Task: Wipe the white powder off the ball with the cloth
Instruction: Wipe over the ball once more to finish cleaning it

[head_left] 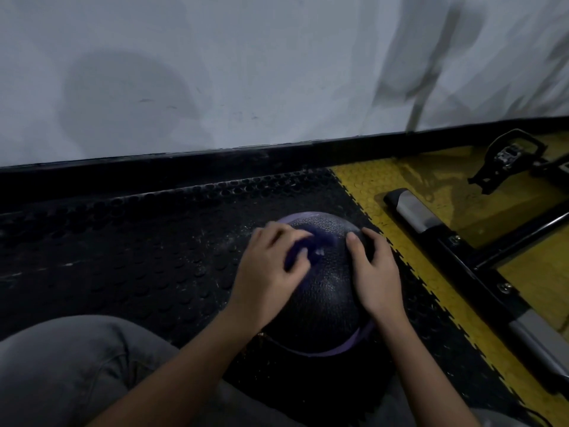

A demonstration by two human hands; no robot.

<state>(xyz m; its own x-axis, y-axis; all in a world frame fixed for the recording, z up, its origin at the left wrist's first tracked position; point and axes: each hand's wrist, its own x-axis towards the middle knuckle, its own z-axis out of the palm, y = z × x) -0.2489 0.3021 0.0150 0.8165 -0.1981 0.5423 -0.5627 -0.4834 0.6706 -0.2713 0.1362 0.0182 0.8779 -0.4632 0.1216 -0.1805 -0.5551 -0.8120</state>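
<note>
Medicine ball [326, 291]: on the studded floor mat [138, 241].
Left hand [271, 266]: fingers curled on the purple cloth [320, 238], pressing it to the ball's top.
Right hand [375, 272]: spread flat, bracing the right flank.
Risk: the ball may roll if the brace slips; the underside could be missed.

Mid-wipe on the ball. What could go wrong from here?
1. The round black textured ball sits loose on the studded black floor mat. Only the right hand steadies it, so a hard wipe could roll it toward the black metal frame.
2. The left hand holds the purple cloth bunched small, so white powder may smear into the texture.
</note>
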